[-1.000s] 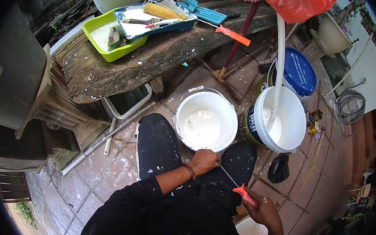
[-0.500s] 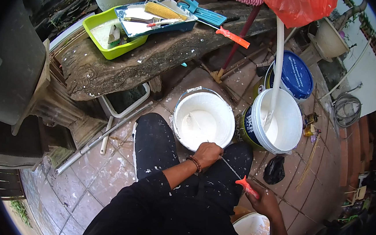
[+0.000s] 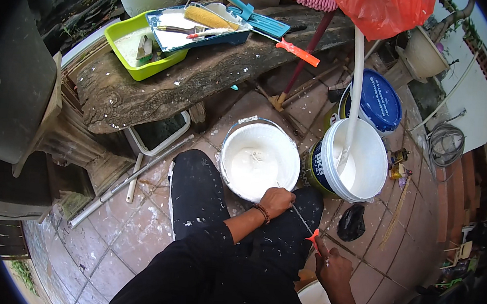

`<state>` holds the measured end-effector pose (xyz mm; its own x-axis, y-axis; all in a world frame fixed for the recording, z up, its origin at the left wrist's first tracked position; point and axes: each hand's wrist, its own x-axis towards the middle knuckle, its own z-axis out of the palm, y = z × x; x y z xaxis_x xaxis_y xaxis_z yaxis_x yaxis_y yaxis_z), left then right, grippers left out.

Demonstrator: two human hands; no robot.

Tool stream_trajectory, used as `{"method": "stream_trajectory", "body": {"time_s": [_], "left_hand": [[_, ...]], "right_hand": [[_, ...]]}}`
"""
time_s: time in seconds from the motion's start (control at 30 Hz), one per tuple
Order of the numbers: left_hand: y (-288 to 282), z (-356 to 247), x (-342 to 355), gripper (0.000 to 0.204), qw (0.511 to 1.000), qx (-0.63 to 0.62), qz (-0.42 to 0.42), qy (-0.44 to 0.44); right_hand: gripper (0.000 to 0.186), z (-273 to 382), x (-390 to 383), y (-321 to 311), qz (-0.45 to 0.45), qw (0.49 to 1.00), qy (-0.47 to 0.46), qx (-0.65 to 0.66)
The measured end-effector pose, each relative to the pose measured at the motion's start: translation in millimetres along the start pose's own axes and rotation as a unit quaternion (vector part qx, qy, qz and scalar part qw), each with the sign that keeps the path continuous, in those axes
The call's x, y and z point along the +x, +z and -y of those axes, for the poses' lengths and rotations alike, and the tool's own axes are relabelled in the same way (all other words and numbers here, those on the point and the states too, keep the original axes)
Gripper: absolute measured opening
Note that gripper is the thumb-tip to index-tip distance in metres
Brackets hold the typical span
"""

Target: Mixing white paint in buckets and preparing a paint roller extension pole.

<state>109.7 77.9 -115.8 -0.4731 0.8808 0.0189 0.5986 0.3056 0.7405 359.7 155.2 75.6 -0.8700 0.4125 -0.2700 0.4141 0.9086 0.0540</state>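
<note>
My left hand [image 3: 276,203] is closed around the thin metal rod [image 3: 304,219] of a tool, just over the near rim of a white bucket [image 3: 227,167] between my knees. The bucket holds white paint [image 3: 253,173], and the rod's far end is down in it. On the tool's orange handle [image 3: 314,240] is my right hand [image 3: 331,270], lower and to the right, fingers closed on it. An open paint pail [image 3: 319,169] with a white pole [image 3: 353,92] standing in it is right of the bucket; a pail with a blue lid [image 3: 376,99] is behind that.
A weathered wooden bench [image 3: 105,95] bears a green tray [image 3: 147,73], a blue tray [image 3: 177,44] with roller and brushes. A red plastic bag [image 3: 380,8] hangs at top. Loose poles [image 3: 108,193] lie on the left tiles, a black bag [image 3: 352,223] at right, a hose coil [image 3: 444,142] beyond.
My left hand has shifted slightly right and the rod's far end has moved in the paint. My right hand sits a little lower on screen, still on the handle. The view has drifted slightly.
</note>
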Motion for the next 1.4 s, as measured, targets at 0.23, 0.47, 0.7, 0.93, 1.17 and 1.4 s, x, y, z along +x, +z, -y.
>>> {"method": "stream_trajectory", "body": {"time_s": [0.23,0.47,0.7,0.93,1.17,1.4], "left_hand": [[-10.7,-11.5,-31.7,0.016,0.998,-0.051,0.021,0.004],[-30.6,-14.0,-54.0,0.018,0.998,-0.025,0.056,-0.016],[-35.4,18.1,-46.1,0.021,0.998,0.028,0.044,-0.023],[-17.2,8.8,-29.3,0.019,1.0,-0.003,0.005,-0.022],[-14.6,-25.1,-35.8,0.021,0.999,-0.04,0.016,-0.001],[-28.4,-32.3,-49.5,0.021,0.996,-0.086,-0.006,-0.004]], "right_hand": [[0.048,12.3,-5.6,-51.6,0.071,0.996,-0.018,0.048],[0.051,0.7,-2.4,-61.3,0.12,0.979,-0.023,0.166],[0.058,22.5,1.2,-8.6,0.055,0.99,-0.018,0.13],[0.058,13.1,-0.1,-7.7,0.056,0.995,-0.009,0.083],[0.049,-3.4,-2.7,-77.1,0.108,0.993,-0.007,0.05],[0.045,6.4,-5.8,-121.1,0.036,0.997,-0.051,0.038]]}}
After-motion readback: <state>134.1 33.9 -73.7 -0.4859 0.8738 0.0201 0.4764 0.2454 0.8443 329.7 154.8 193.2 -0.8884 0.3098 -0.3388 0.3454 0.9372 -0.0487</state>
